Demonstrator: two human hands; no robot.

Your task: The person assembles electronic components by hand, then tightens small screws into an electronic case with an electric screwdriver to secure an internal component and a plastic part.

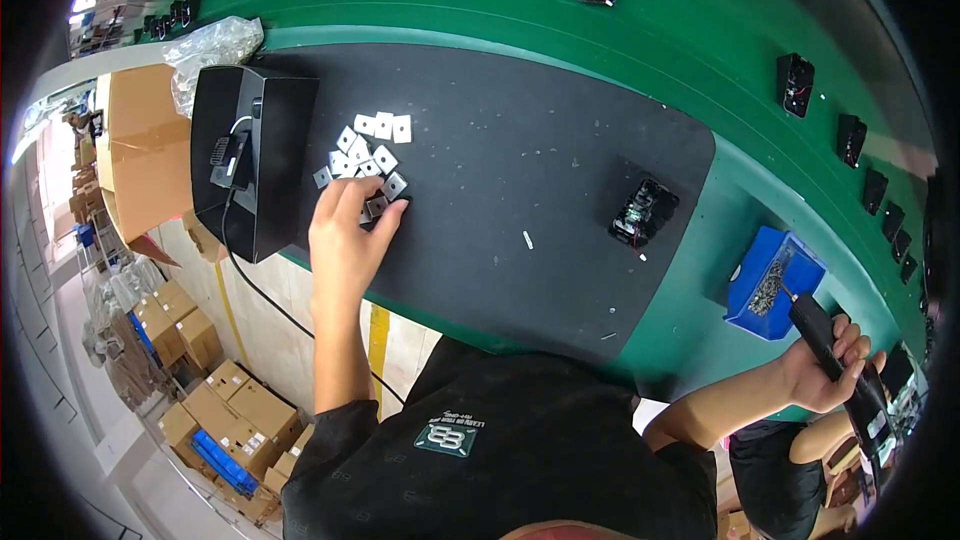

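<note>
Square plates (359,150) lie clustered left on the worktop (695,280), likely for easy reach; the left hand (345,230) curls over them, whether its grip pinches one I cannot tell. The right hand (828,372) clasps a black screwdriver (814,325), its tip at the blue bin (764,324) of screws (767,290).

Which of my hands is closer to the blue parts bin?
Right. Your right hand is just below and right of the blue parts bin in the view, holding a black electric screwdriver; your left hand is across the dark mat at the white square pieces.
</note>
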